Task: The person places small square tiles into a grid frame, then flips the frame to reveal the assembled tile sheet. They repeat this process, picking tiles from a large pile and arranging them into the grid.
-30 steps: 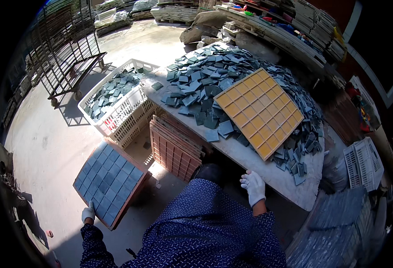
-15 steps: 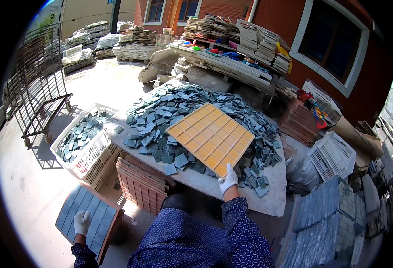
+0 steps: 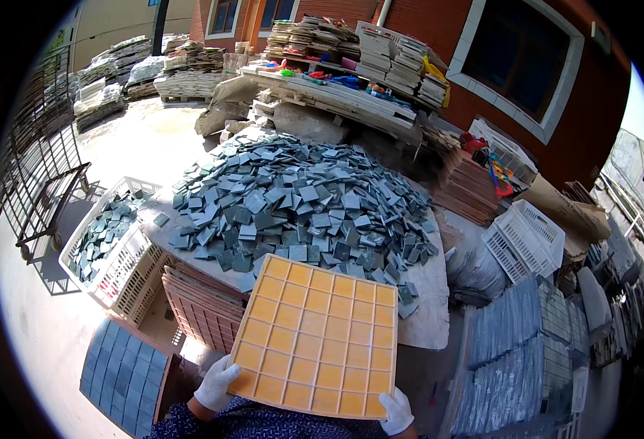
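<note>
Yellow gridded tray [image 3: 316, 334] between gloved left fingers [image 3: 225, 373] and right fingers [image 3: 391, 404]

Yellow tray [image 3: 316, 336] with pale square gridding

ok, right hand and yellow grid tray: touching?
Touching. Head view shows the right hand gripping the yellow grid tray at its lower right corner.

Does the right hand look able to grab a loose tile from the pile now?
Probably not: the gloved right hand holds the yellow grid tray by its near right corner, and from here the tray partly hides the near edge of the tile pile.
</note>
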The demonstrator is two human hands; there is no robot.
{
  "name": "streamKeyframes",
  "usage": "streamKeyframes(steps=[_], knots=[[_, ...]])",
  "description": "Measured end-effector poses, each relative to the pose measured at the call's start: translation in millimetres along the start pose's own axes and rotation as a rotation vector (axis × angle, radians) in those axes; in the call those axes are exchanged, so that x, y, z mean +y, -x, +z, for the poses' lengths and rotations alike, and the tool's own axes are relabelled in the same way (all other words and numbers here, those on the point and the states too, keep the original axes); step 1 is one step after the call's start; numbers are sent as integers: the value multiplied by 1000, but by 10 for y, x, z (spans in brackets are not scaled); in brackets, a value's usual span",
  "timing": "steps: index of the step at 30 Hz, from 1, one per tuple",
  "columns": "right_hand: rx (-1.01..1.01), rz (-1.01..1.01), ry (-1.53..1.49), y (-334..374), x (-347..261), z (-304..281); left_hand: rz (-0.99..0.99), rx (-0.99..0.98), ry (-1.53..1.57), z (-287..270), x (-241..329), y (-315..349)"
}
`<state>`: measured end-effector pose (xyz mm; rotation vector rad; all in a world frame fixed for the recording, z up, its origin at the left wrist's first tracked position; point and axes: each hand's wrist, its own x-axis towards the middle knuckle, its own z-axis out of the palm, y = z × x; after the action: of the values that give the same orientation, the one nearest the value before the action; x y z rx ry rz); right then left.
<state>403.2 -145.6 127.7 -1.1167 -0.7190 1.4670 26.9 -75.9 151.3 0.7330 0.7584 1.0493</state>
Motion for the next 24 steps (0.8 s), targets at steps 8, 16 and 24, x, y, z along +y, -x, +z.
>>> streamKeyframes(steps=[8, 16, 24], knots=[[-15, -186, 928, 403, 8, -100, -234, 138, -56, 36, -355, 162], [-24, 526, 879, -134, 142, -324, -320, -6, -1065, -377, -149, -261], [196, -343, 1325, -2163, -1142, -175, 643, 236, -1736, -291, 981, -2345]])
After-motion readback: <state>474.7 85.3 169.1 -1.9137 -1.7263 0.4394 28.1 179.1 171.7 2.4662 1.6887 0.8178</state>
